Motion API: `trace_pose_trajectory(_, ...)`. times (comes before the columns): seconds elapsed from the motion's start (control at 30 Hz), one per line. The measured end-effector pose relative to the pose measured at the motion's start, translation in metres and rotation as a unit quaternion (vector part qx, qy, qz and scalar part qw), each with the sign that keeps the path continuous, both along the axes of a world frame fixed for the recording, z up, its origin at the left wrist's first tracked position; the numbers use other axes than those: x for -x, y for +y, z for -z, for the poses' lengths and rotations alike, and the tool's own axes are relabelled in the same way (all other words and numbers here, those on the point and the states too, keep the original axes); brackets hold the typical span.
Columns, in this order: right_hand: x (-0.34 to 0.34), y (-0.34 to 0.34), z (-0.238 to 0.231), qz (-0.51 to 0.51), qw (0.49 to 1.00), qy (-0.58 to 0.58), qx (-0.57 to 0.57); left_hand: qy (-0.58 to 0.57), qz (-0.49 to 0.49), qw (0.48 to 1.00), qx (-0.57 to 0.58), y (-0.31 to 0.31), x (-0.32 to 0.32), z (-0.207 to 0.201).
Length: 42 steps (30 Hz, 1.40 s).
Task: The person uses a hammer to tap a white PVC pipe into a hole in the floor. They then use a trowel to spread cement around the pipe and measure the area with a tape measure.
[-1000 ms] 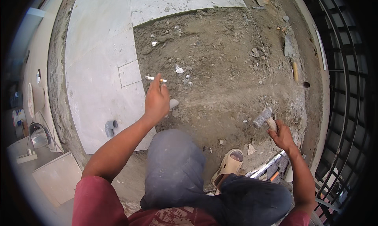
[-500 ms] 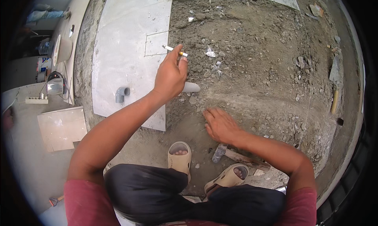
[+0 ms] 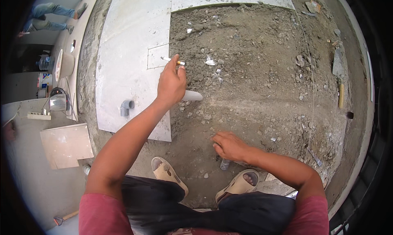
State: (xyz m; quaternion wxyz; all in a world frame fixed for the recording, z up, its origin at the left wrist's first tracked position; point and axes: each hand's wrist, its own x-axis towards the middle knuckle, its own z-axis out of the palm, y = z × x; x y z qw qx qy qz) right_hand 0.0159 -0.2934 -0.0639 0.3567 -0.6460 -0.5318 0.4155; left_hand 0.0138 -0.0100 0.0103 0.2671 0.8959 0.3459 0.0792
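My left hand [image 3: 171,86] pinches a lit-looking cigarette [image 3: 166,59] between its fingers, above the edge of a large pale tile [image 3: 110,79]. Close to its wrist, a light grey pipe end [image 3: 193,96] sticks out past the tile edge over the rubble. On the tile stands a grey pipe elbow [image 3: 127,107]. My right hand [image 3: 231,147] hovers low over the sandy soil [image 3: 254,108], fingers loosely bent and thumb apart, with nothing seen in it. Just below it lies a hammer [image 3: 224,164], its handle mostly hidden by my forearm.
A trowel [image 3: 339,67] with a wooden handle lies at the right edge. A taut string [image 3: 312,79] crosses the soil. To the left are a cut tile piece [image 3: 65,143], a power strip [image 3: 39,116] and a bucket [image 3: 65,65]. A person's legs [image 3: 53,9] show at upper left.
My right hand has drawn back toward me, from the soil near the pipe to above the hammer. My left foot has shifted left. The cigarette stays in my left hand.
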Motion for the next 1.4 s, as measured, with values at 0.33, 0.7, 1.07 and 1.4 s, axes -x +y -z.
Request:
trace_pose_trajectory(0.33,-0.222,-0.193,-0.044,0.457,0.813,-0.317,0.173,-0.040,0.025,0.997,0.065,0.006,0.008,0.009)
trace_pose_trajectory(0.7,-0.401,-0.341,0.070,0.561,0.633,-0.428,0.318,0.012,-0.019,0.998,0.062,0.002,0.000,0.002)
trace_pose_trajectory(1.07,-0.380,-0.293,0.039,0.548,0.701,-0.413,0.196,0.047,-0.070,0.996,0.025,-0.009,-0.002,-0.012)
trace_pose_trajectory(1.4,-0.136,-0.050,-0.066,0.169,0.965,-0.042,0.194,-0.039,-0.052,0.996,-0.058,-0.009,0.002,-0.004)
